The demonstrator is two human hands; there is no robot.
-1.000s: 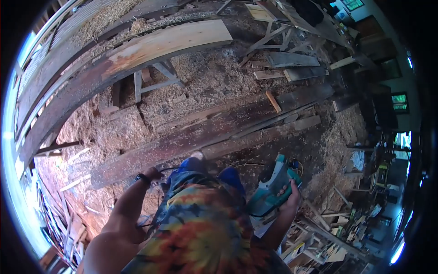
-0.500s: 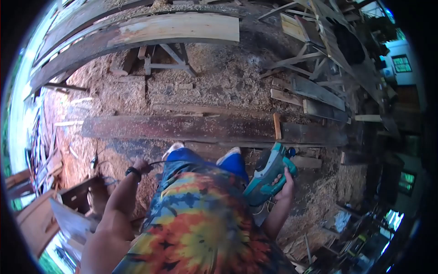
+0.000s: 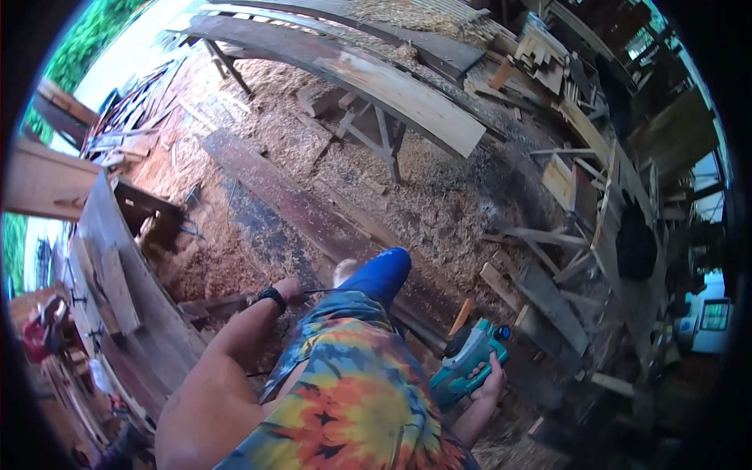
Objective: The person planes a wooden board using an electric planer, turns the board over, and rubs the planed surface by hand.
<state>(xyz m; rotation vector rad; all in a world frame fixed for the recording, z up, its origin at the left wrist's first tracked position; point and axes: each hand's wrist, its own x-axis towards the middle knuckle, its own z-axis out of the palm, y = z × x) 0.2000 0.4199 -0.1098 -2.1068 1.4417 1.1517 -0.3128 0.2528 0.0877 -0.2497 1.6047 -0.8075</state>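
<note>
My right hand (image 3: 490, 384) is wrapped around the handle of a teal electric planer (image 3: 464, 366), carried at my right side above the shavings. A dark round knob shows at its front end. On the other side, my left hand (image 3: 291, 291) is closed on a dark power cord (image 3: 319, 291), which runs across in front of my shirt. A black band circles that wrist. Beneath me a long reddish-brown plank (image 3: 274, 188) lies on the ground, dusted with shavings. A small orange-brown wood piece (image 3: 461, 316) is just beyond the planer.
Ahead, a long board (image 3: 415, 102) rests on a wooden trestle (image 3: 374, 131). Offcuts and planks (image 3: 548, 305) lie to the right near a leaning panel (image 3: 619, 227). At left stands a bench (image 3: 149, 345) with boards on it. Shavings (image 3: 266, 102) cover the ground.
My view has swung left, bringing the left bench into sight. One blue-clad leg has stepped forward over the plank. The planer and cord stay in my hands.
</note>
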